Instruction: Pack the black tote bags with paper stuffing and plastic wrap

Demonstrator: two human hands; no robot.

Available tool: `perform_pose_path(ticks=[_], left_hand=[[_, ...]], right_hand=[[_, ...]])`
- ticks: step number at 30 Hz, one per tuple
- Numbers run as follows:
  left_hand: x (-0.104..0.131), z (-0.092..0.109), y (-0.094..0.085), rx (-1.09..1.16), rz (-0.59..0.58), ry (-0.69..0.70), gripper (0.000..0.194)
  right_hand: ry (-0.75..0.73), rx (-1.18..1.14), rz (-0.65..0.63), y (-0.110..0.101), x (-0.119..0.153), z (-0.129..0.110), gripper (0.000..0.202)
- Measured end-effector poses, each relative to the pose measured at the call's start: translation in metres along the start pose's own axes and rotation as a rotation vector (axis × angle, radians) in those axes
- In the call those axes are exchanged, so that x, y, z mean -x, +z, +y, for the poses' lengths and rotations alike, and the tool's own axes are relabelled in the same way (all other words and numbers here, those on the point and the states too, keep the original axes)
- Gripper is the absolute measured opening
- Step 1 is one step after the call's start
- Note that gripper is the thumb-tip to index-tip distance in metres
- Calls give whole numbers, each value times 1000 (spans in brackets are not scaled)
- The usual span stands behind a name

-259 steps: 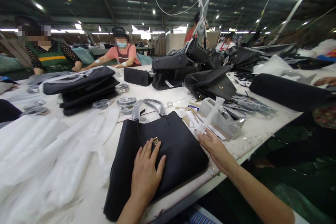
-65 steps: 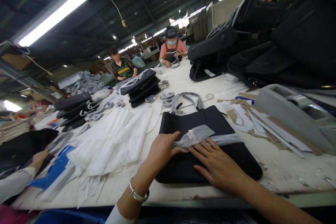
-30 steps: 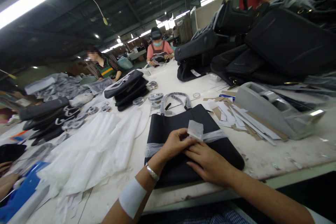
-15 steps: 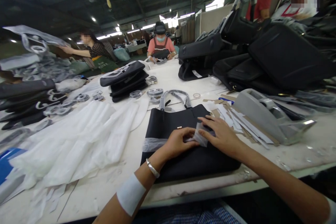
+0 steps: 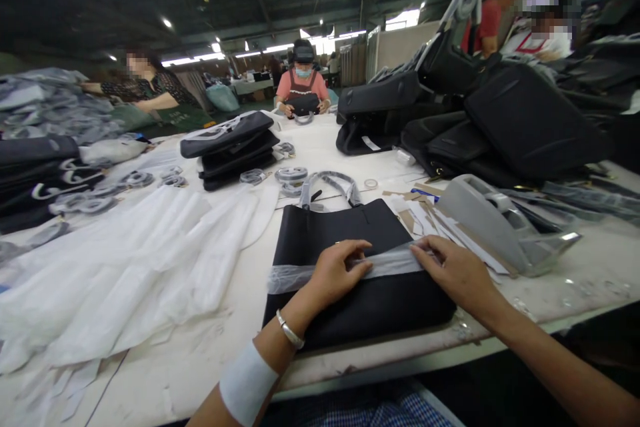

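A black handbag [image 5: 370,310] lies flat at the table's near edge, its wrapped handles [image 5: 333,177] pointing away from me. Across its front runs a translucent plastic strip [image 5: 395,261]. My left hand [image 5: 340,270] is closed on the middle of the strip, thumb and curled fingers against the bag; the fingertips are partly hidden. Near the bag's right side, my right hand [image 5: 457,273] pinches the strip between thumb and fingers. The bag's clasp is mostly covered by my left hand.
White sheets [image 5: 150,267] lie to the left. A grey tape dispenser [image 5: 480,213] and paper strips [image 5: 425,217] sit right. Black bags are stacked at back left [image 5: 240,147] and heaped at right [image 5: 530,120]. A masked co-worker [image 5: 303,90] sits opposite.
My right hand has moved right along the strip, which now stretches flat over the bag instead of being bunched between my hands. The co-worker at left has lowered an arm.
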State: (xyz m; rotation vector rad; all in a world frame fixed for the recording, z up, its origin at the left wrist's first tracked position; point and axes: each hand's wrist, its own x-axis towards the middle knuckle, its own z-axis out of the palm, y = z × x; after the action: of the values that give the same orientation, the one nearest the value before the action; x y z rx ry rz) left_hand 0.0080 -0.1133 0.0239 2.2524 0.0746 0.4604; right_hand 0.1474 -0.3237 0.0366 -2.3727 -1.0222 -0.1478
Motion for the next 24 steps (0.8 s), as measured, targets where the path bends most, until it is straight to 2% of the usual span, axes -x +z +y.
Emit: perform_pose_path(ticks=[5,8,10,13,15,17,19,22,24], left_hand=[[6,-2,2,-308,81,28,41],[9,-3,1,-418,109,121,43],[12,-3,2,-518,50,248,42],[16,-4,4,-569,-184,410,49],[20,-3,4,-550,-286,398,49],[24,0,2,-552,-301,335,46],[27,4,0,-568,-293,307,50],[30,9,-1,-589,-284,296,53],[29,10,0,-603,-286,296,53]], right_hand=[[24,17,26,7,3,4,28],[11,-5,15,7,1,7,29],[-6,-15,14,6,-1,9,31],[-11,-2,25,5,-3,11,31],[0,32,13,6,-4,14,32],[23,76,-7,5,-4,15,34],[11,131,28,2,-3,13,35],[-182,193,203,-1,-1,3,40],[-398,172,235,4,2,-5,43]])
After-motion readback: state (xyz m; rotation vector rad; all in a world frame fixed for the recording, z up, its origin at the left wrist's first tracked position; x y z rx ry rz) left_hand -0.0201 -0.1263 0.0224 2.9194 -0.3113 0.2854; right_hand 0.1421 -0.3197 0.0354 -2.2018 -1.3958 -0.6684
